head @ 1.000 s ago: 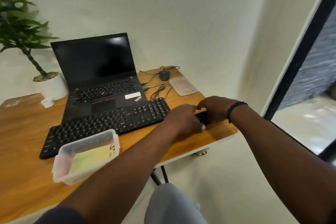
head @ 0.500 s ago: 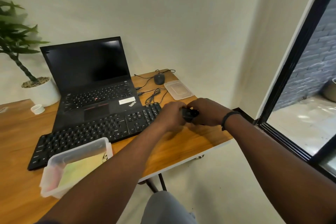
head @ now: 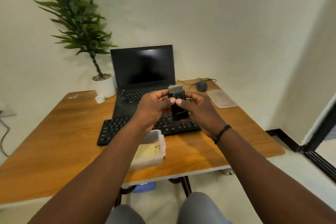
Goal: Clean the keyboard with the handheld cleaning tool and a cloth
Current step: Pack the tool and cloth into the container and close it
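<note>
Both hands, left hand [head: 154,104] and right hand [head: 198,107], are gripping the black grey-bristled cleaning tool [head: 177,102] above the black keyboard [head: 116,129]; the clear plastic tub [head: 158,137] on the wooden bench [head: 63,132] is holding yellowish cloth [head: 148,152].

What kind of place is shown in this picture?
Probably a home office or small study corner: a wooden desk against a plain wall holds an open laptop, a separate keyboard and a potted plant.

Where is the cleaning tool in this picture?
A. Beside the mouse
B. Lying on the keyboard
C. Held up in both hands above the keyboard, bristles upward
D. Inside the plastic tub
C: the tool is gripped by the left hand and right hand in the air over the keyboard, with its grey bristles at the top.
</note>
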